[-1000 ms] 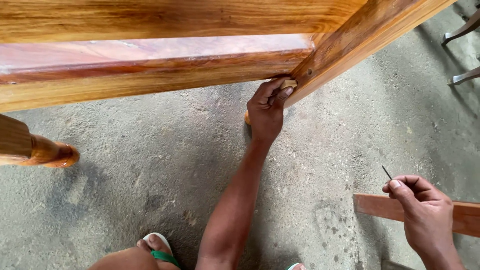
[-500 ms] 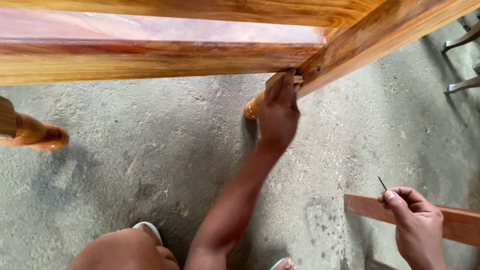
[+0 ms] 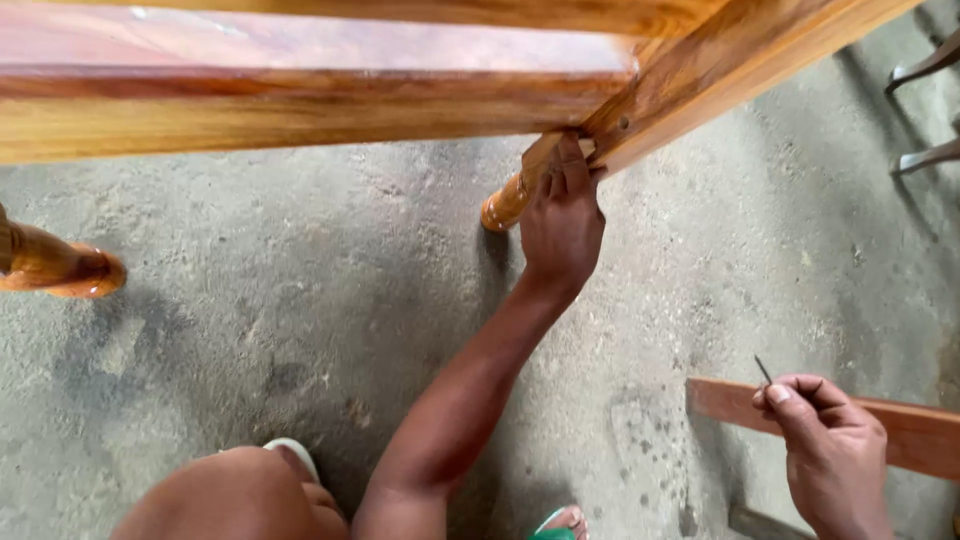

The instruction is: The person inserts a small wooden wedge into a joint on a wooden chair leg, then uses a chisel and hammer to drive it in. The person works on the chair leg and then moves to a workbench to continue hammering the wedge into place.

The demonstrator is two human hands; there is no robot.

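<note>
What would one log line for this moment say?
left hand: pressed to corner of wooden frame by its leg | right hand: pinching thin nail above wooden strip | floor: concrete

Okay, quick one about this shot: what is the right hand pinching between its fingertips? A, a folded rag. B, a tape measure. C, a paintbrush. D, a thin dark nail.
D: the right hand pinches a thin dark nail between its fingertips, just in front of a flat wooden slat lying on the concrete floor.
</note>
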